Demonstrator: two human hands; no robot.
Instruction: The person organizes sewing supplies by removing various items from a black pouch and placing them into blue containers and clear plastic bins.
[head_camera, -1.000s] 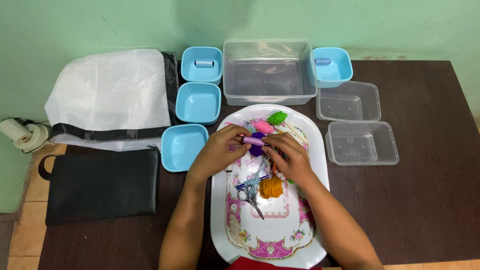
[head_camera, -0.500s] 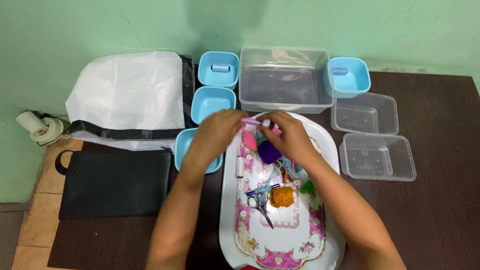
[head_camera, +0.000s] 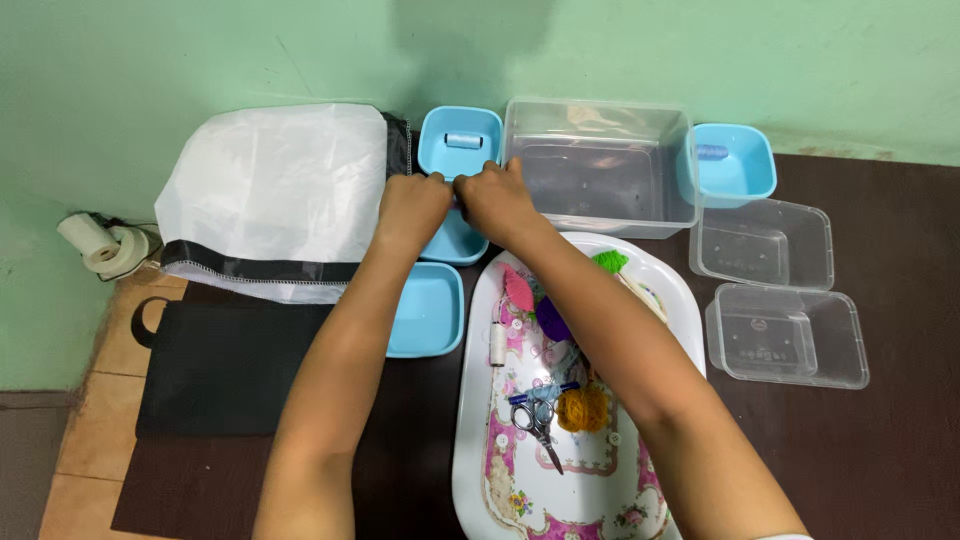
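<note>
My left hand (head_camera: 410, 208) and my right hand (head_camera: 497, 198) meet fingertip to fingertip above the middle blue tub (head_camera: 455, 243), just in front of the far blue tub (head_camera: 440, 158), which holds a pale blue spool (head_camera: 463, 141). The fingers are pinched around a small lilac thread spool, which they almost entirely hide. Under my right forearm lies a white oval tray (head_camera: 470, 430) with a pink floral pattern. On it are scissors (head_camera: 540, 425), orange yarn (head_camera: 583, 408), purple yarn (head_camera: 552, 318), a pink piece (head_camera: 517, 290), green yarn (head_camera: 608, 262) and a white spool (head_camera: 498, 345).
A third blue tub (head_camera: 425, 325) sits left of the tray. A large clear box (head_camera: 600, 170), a blue tub (head_camera: 735, 165) with a blue spool (head_camera: 712, 152) and two clear containers (head_camera: 765, 245) (head_camera: 790, 335) stand right. A white bag (head_camera: 280, 190) and black pouch (head_camera: 230, 370) lie left.
Both hands rose together from the tray with the lilac spool and moved away from me and left, to above the middle blue tub. The camera view shifted slightly.
</note>
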